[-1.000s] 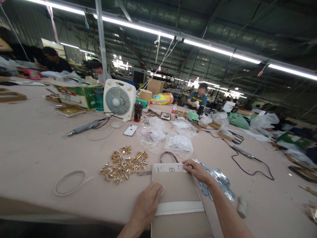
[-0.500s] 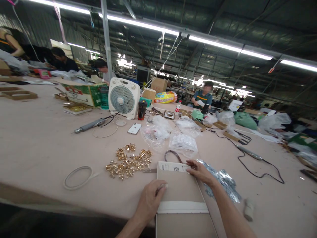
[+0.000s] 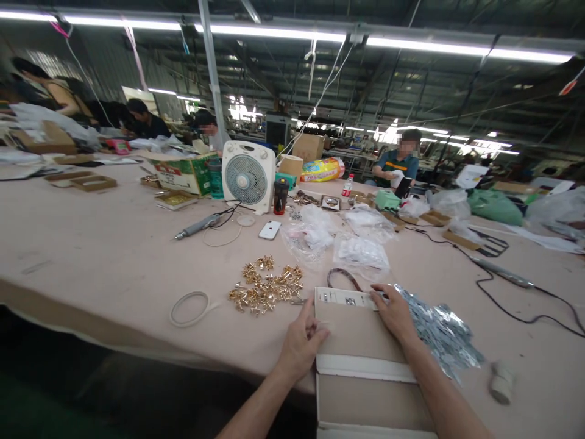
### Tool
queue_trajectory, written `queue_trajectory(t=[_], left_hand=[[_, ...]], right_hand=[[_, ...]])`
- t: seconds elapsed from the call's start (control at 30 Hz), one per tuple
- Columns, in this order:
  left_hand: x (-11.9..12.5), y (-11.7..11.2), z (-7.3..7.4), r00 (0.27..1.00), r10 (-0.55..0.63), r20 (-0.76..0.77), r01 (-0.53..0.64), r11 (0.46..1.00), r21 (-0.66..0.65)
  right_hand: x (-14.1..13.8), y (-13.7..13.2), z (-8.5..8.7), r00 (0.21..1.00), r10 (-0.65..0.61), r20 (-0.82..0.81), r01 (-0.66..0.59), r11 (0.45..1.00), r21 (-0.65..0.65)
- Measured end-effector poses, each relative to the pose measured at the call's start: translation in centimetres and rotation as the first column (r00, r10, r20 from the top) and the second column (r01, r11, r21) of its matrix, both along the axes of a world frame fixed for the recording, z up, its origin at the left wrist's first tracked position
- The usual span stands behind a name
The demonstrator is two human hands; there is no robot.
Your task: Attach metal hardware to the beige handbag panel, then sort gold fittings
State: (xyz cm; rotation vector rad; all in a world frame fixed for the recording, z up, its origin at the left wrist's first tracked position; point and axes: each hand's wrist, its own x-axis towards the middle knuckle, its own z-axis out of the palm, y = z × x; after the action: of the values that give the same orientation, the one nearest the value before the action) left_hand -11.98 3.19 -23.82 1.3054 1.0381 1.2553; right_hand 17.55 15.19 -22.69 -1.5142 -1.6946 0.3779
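Overhanging the near edge of a pinkish surface (image 3: 137, 256), a beige panel (image 3: 359, 331) lies between gold fittings (image 3: 251, 299) and silvery pieces (image 3: 444, 335). The left hand (image 3: 301, 341) has index finger and thumb apart; whether fingers of the right hand (image 3: 395, 312) clamp the top corner cannot be told. Print on a red-labelled bottle (image 3: 348, 185) is illegible; strip lights (image 3: 274, 33) span the room.

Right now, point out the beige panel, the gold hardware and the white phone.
Beige panel (image 3: 356, 331), head view: bare upper face.
Gold hardware (image 3: 273, 286), head view: middle of the pile.
White phone (image 3: 270, 230), head view: middle of its back.
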Motion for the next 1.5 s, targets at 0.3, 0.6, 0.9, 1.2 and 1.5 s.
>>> queue_trajectory(t=[0.3, 0.6, 0.9, 1.2, 1.5], left_hand=[[-0.1, -0.1, 0.5, 0.999, 0.030, 0.010, -0.030, 0.999, -0.034], [-0.3, -0.2, 1.1, 0.998, 0.025, -0.054, -0.025, 1.000, 0.000], [0.3, -0.3, 1.1, 0.990, 0.020, -0.142, -0.020, 1.000, 0.001], [0.4, -0.3, 1.6, 0.980, 0.059, -0.189, -0.063, 0.998, -0.015], [1.0, -0.4, 1.7, 0.976, 0.083, -0.200, -0.086, 0.996, -0.006]], right_hand=[[-9.3, -8.0, 2.8, 0.952, 0.268, -0.150, -0.262, 0.963, 0.061], [-12.9, -10.1, 0.5, 0.895, 0.386, -0.223, -0.386, 0.921, 0.042], [-12.3, -10.5, -0.1, 0.890, 0.371, -0.263, -0.362, 0.928, 0.086], [-12.4, -10.7, 0.1, 0.889, 0.380, -0.255, -0.361, 0.925, 0.121], [-12.4, -10.8, 0.0, 0.900, 0.378, -0.216, -0.351, 0.924, 0.153]])
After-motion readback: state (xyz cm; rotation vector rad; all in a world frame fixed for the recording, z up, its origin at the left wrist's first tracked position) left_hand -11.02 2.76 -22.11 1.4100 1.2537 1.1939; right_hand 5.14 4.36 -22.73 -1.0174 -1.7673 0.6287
